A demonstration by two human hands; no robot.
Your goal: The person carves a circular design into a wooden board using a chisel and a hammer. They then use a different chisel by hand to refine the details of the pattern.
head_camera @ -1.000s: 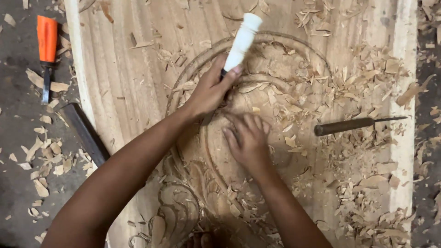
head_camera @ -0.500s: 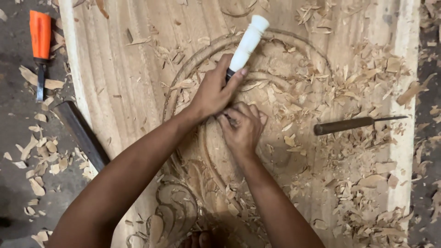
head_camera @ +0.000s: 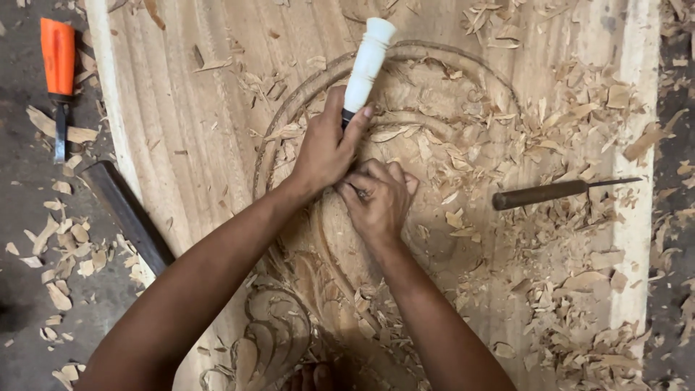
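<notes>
On the carved wooden panel (head_camera: 217, 166), the white-handled chisel (head_camera: 365, 61) is standing at its middle, the second chisel (head_camera: 550, 192) is lying right of it among shavings (head_camera: 572, 123), while the orange-handled tool (head_camera: 58, 65) and dark bar (head_camera: 127, 213) are lying left of the panel on the floor (head_camera: 22, 289).

Even, soft daylight, faint shadows under the arms, sharp focus, no glare.

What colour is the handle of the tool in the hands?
White handle, seen from the head camera, gripped by the left hand.
</notes>
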